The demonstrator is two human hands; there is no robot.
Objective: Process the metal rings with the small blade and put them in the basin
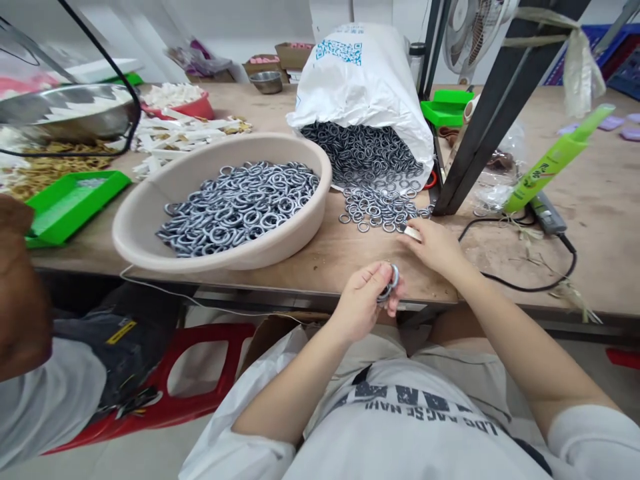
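My left hand (pixel 365 300) is closed on a few grey metal-looking rings (pixel 389 285) just in front of the table's edge. Over the tabletop, my right hand (pixel 436 245) pinches a small white piece with a dark tip (pixel 413 233); its exact kind is unclear. That hand is beside a loose pile of grey rings (pixel 375 208). The pile spreads from the mouth of a white sack (pixel 363 93) lying on its side, full of similar rings. To the left, a large beige basin (pixel 145 243) holds a heap of rings.
A co-worker's arm (pixel 23 293) shows at the left, near a green tray (pixel 95 207) and a red stool (pixel 220 340). A dark metal post (pixel 500 113) rises right of the sack. Beyond it are a power strip (pixel 549 213) with its cable and a green-yellow tube (pixel 547 167).
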